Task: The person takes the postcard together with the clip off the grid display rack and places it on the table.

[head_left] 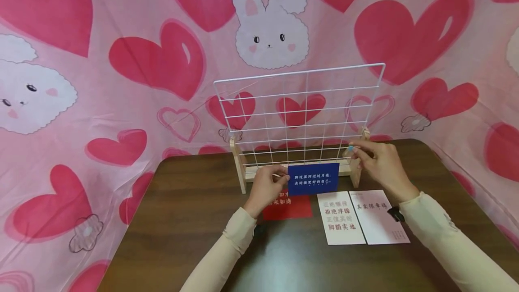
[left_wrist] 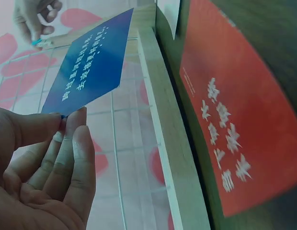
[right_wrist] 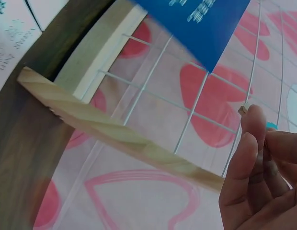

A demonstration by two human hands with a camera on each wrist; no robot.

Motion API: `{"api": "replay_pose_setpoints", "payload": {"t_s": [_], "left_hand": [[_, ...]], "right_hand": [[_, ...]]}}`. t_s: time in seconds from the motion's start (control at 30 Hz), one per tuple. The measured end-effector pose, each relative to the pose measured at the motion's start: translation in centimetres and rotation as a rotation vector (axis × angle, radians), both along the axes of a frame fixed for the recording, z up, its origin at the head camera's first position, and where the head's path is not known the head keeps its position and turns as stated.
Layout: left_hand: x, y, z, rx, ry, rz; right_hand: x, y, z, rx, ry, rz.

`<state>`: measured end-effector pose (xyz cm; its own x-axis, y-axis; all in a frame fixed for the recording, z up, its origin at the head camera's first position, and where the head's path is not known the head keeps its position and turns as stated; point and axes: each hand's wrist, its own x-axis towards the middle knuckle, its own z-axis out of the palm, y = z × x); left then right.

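Fingers (left_wrist: 74, 143) of the left hand (head_left: 265, 187) pinch a blue printed card (head_left: 313, 178) upright against the white wire grid (head_left: 300, 116); a small teal-tipped clip (head_left: 350, 148) is pinched by the right hand (head_left: 379, 163), poised for fastening.

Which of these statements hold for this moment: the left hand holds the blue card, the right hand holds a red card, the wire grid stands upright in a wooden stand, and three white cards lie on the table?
1. The left hand holds the blue card. True: its fingers pinch the card's edge.
2. The right hand holds a red card. False: it pinches a small clip with a teal part at the wire grid; the red card lies on the table.
3. The wire grid stands upright in a wooden stand. True.
4. Three white cards lie on the table. False: two white cards lie side by side.
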<state>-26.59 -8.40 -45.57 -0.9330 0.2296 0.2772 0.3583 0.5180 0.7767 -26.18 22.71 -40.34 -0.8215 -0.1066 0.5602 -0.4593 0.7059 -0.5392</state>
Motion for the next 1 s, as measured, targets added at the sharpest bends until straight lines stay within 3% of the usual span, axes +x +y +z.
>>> {"api": "replay_pose_setpoints", "payload": {"t_s": [0.3,0.73,1.0], "left_hand": [[1.8,-3.0,0.4,0.067,-0.094,-0.032],[4.5,-6.3,-1.1,0.134,-0.291,-0.055],[5.7,-8.0,-2.0,0.107,-0.422,-0.06]], "right_hand": [[0.5,1.5,-0.8,-0.021,0.035,-0.052],[1.0,3.1,-1.8,-0.039,-0.017,-0.087],[1.5,4.8,-2.3,-0.068,-0.049,-0.112]]}}
